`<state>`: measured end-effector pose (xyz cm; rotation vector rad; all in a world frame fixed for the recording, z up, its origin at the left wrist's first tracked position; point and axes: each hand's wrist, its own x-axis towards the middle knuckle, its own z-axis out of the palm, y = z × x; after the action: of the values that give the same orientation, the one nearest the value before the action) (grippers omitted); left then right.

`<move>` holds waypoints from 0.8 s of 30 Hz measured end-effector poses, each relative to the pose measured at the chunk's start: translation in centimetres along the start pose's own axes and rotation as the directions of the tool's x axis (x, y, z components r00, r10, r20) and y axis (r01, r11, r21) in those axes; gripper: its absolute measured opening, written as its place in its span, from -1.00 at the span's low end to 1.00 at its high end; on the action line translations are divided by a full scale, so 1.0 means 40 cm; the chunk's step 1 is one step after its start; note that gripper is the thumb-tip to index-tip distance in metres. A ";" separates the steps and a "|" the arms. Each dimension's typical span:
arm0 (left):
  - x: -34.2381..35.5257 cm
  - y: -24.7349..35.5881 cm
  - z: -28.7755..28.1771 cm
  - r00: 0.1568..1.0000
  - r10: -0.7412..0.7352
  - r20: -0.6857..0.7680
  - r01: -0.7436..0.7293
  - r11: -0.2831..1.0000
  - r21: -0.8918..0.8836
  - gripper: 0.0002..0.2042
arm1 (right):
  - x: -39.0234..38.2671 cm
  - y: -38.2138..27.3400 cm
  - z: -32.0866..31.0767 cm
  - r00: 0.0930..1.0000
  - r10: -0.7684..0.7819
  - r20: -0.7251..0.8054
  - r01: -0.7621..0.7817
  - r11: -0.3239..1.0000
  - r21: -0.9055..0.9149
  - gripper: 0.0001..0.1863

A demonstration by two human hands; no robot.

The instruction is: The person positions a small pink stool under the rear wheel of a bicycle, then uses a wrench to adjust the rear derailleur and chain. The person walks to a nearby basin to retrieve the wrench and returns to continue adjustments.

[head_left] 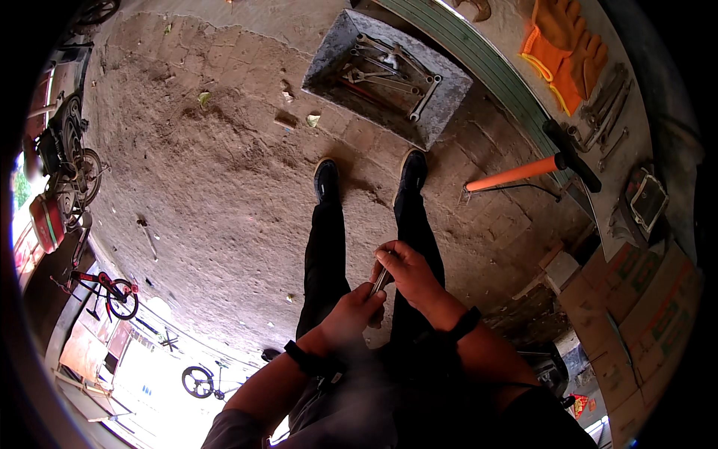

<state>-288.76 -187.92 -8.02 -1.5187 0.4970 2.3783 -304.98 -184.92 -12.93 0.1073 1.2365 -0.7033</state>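
Note:
My left hand and my right hand meet in front of my legs, both closed on one slim, shiny metal tool. My fingers cover both its ends, so its exact kind cannot be made out. The left hand wraps its lower part, while the right thumb and fingers pinch its upper part. Beyond my shoes stands a grey metal tray on the ground. Several wrenches lie loosely in it.
An orange hand pump with a black handle stands at the right. Orange gloves and several wrenches lie on a bench. Flattened cardboard is at the lower right. A motorcycle and bicycles stand at the left.

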 end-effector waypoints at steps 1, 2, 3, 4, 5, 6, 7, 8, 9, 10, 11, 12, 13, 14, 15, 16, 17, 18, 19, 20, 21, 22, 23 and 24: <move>0.000 0.000 0.000 1.000 0.002 0.000 -0.002 1.000 0.001 -0.73 | -0.001 -0.002 0.000 1.000 0.001 0.001 -0.001 1.000 0.003 -0.83; -0.003 0.002 -0.001 1.000 -0.006 0.004 0.006 1.000 0.026 -0.72 | -0.002 -0.003 0.000 1.000 0.003 0.002 -0.003 1.000 0.004 -0.83; -0.006 0.007 -0.004 1.000 -0.014 0.007 0.014 0.999 0.050 -0.72 | -0.001 -0.001 -0.001 1.000 0.002 0.004 -0.002 1.000 -0.009 -0.82; -0.010 0.011 -0.004 1.000 -0.021 0.009 0.021 0.997 0.074 -0.71 | 0.000 0.002 -0.002 1.000 0.000 0.007 0.000 1.000 -0.023 -0.82; -0.013 0.015 -0.003 1.000 -0.020 0.014 0.019 0.998 0.062 -0.71 | -0.001 0.003 -0.003 1.000 -0.001 0.010 0.001 0.999 -0.039 -0.82; -0.017 0.018 -0.003 1.000 -0.015 0.015 0.015 0.999 0.048 -0.71 | -0.004 -0.001 0.000 1.000 -0.012 0.019 0.012 1.000 -0.022 -0.81; -0.022 0.023 -0.003 1.000 -0.010 0.017 0.009 0.999 0.033 -0.70 | -0.009 -0.007 0.003 0.999 -0.022 0.028 0.022 1.000 -0.008 -0.81; -0.029 0.029 -0.003 1.000 0.008 0.019 -0.009 1.000 0.030 -0.70 | -0.015 -0.014 0.007 0.999 -0.032 0.038 0.032 0.999 0.005 -0.80; -0.036 0.037 -0.002 0.999 0.028 0.021 -0.029 0.999 0.025 -0.70 | -0.021 -0.024 0.013 0.999 -0.014 0.050 0.013 1.000 0.021 -0.80; -0.043 0.040 -0.002 0.999 0.049 0.022 -0.049 0.999 0.018 -0.70 | -0.027 -0.035 0.019 0.998 0.005 0.062 -0.007 0.999 0.034 -0.79; -0.047 0.035 -0.004 0.996 0.087 0.033 -0.087 0.996 -0.016 -0.70 | -0.032 -0.042 0.025 0.997 0.026 0.075 -0.029 0.999 0.045 -0.79; -0.048 0.028 -0.008 0.991 0.131 0.041 -0.129 0.990 -0.050 -0.70 | -0.036 -0.046 0.030 0.990 0.041 0.135 -0.047 0.998 0.041 -0.79; -0.049 0.018 -0.013 0.984 0.175 0.046 -0.170 0.982 -0.086 -0.69 | -0.042 -0.048 0.034 0.979 0.060 0.195 -0.068 0.997 0.033 -0.78; -0.049 0.005 -0.020 0.977 0.200 0.069 -0.192 0.976 -0.107 -0.70 | -0.045 -0.053 0.040 0.964 0.082 0.254 -0.091 0.996 0.023 -0.77; -0.045 -0.011 -0.033 0.968 0.232 0.092 -0.220 0.968 -0.123 -0.69 | -0.042 -0.059 0.051 0.957 0.087 0.277 -0.085 0.996 -0.020 -0.76; -0.053 -0.012 -0.036 0.958 0.264 0.115 -0.248 0.958 -0.142 -0.69 | -0.043 -0.071 0.062 0.950 0.097 0.298 -0.080 0.995 -0.067 -0.74; -0.066 -0.017 -0.036 0.957 0.277 0.081 -0.262 0.952 -0.157 -0.70 | -0.042 -0.081 0.078 0.941 0.109 0.319 -0.076 0.991 -0.114 -0.73; -0.082 -0.010 -0.034 0.956 0.290 0.050 -0.278 0.945 -0.170 -0.69 | -0.042 -0.092 0.099 0.945 0.108 0.310 -0.061 0.986 -0.158 -0.70; -0.102 -0.005 -0.035 0.953 0.303 0.019 -0.294 0.937 -0.187 -0.69 | -0.042 -0.104 0.114 0.939 0.116 0.322 -0.063 0.983 -0.171 -0.71; -0.121 -0.012 -0.045 0.948 0.316 -0.026 -0.317 0.939 -0.136 -0.68 | -0.039 -0.115 0.125 0.934 0.125 0.335 -0.065 0.981 -0.184 -0.71; -0.136 -0.028 -0.062 0.941 0.330 -0.069 -0.335 0.938 -0.087 -0.68 | -0.036 -0.129 0.140 0.929 0.134 0.345 -0.067 0.978 -0.199 -0.71; -0.153 -0.051 -0.083 0.933 0.342 -0.114 -0.348 0.937 -0.036 -0.67 | -0.040 -0.156 0.176 0.951 0.108 0.289 0.030 0.900 -0.435 -0.71; -0.167 -0.076 -0.105 0.928 0.338 -0.157 -0.352 0.934 -0.068 -0.66 | -0.041 -0.144 0.193 0.983 0.054 0.178 -0.002 0.960 -0.279 -0.71; -0.182 -0.109 -0.136 0.920 0.333 -0.205 -0.358 0.928 -0.100 -0.66 | -0.040 -0.147 0.209 0.982 0.063 0.179 0.002 0.940 -0.341 -0.71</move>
<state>-279.56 -186.65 -4.13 -1.8591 0.7127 2.5894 -301.52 -192.53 -6.87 -0.2214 1.1542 -0.4522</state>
